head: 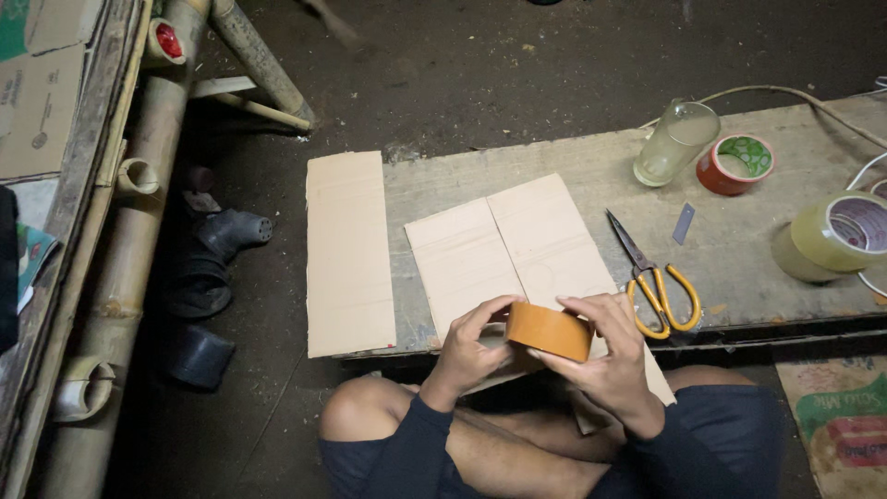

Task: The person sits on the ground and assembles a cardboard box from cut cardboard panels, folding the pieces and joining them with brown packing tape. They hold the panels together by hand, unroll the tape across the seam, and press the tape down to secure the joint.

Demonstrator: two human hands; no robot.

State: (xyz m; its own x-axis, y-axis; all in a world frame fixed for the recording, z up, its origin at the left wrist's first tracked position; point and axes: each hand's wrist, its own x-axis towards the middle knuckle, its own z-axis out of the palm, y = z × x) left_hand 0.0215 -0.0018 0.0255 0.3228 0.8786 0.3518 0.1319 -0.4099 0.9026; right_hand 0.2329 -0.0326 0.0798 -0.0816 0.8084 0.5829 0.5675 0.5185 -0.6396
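Both my hands hold a roll of brown packing tape (549, 331) over my lap, at the near edge of a low wooden board (573, 162). My left hand (469, 346) grips the roll's left side with fingers curled over its rim. On the right side and underneath, my right hand (610, 356) cups it, fingertips on its face. Right behind the roll a flat, creased piece of cardboard (508, 245) lies on the board. A second cardboard strip (346, 254) sits to its left, overhanging the board's end.
Orange-handled scissors (651, 277) lie just right of my hands. Farther right on the board stand a clear glass jar (674, 143), a red tape roll (736, 164), a small grey blade (684, 223) and a big clear tape roll (836, 236). Bamboo poles (139, 231) and dark shoes (222, 245) are at left.
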